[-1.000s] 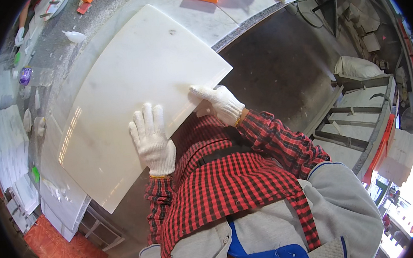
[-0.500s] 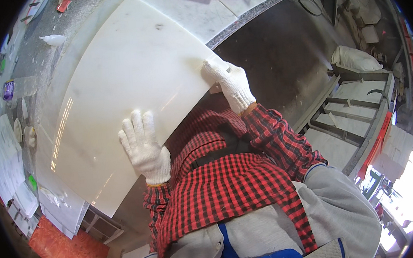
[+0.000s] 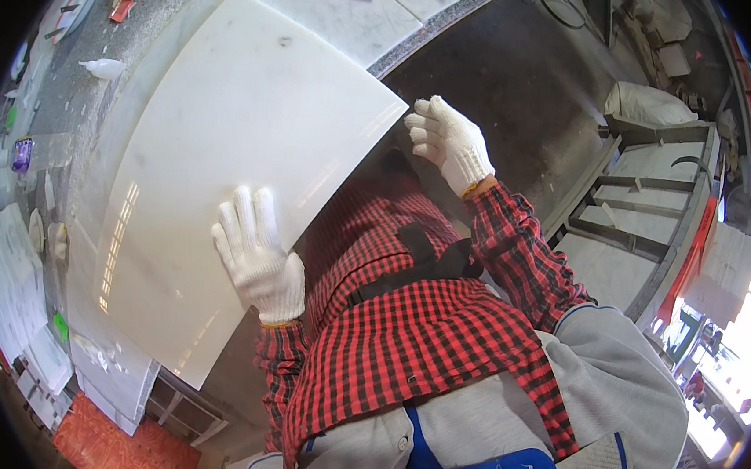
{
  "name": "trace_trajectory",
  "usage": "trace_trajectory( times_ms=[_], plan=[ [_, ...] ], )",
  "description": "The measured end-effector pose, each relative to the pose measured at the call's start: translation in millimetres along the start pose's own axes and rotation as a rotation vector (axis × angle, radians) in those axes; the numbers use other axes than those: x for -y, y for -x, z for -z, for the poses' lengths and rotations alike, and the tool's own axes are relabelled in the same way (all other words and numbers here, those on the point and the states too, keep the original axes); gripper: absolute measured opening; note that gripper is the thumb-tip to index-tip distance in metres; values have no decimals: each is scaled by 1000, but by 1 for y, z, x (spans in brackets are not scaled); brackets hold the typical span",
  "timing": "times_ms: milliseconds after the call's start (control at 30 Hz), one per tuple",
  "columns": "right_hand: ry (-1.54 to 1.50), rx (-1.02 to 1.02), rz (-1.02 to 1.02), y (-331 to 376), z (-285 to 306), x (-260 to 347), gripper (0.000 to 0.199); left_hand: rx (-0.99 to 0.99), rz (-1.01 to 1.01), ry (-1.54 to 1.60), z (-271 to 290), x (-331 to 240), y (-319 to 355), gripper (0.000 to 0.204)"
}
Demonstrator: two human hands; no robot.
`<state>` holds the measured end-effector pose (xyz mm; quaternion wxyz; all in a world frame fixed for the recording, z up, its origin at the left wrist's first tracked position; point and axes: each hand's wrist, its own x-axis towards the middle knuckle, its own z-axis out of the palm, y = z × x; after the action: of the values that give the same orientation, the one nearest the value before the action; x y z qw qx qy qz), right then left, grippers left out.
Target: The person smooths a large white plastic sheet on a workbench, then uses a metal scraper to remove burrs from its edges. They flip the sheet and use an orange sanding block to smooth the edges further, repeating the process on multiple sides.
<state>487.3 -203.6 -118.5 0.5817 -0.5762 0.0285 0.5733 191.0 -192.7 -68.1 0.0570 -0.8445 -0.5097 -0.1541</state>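
Note:
A large polished white stone slab point(image 3: 234, 113) with faint grey marks lies across the worktop, its near edge beside my body. My left hand point(image 3: 258, 257), in a white knitted glove, rests flat on the slab near that edge, fingers stretched out. Off the slab's right corner, my right hand point(image 3: 449, 140) hangs in the air in a matching glove. Its fingers are loosely bent, with nothing seen in them, and a gap separates them from the stone.
Paler stone pieces point(image 3: 367, 15) lie beyond the slab. A white squeeze bottle point(image 3: 104, 69) and a purple packet point(image 3: 23, 155) sit at the left. On the right stand a metal frame point(image 3: 638, 205) and a white sack point(image 3: 648, 105). An orange-red panel point(image 3: 123, 448) is at lower left.
My right hand has let go of the slab's right corner and moved right, away from it. My left hand stays on the surface, slightly shifted in the picture.

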Motion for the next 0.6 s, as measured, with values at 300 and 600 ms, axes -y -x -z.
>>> trace_trajectory(
  times_ms=[300,600],
  plan=[
    [86,248,-25,0,-31,18,46,60,3,-41,4,0,1,68],
    [90,285,-105,23,-15,17,40,69,26,-35,1,1,4,69]
  ],
)
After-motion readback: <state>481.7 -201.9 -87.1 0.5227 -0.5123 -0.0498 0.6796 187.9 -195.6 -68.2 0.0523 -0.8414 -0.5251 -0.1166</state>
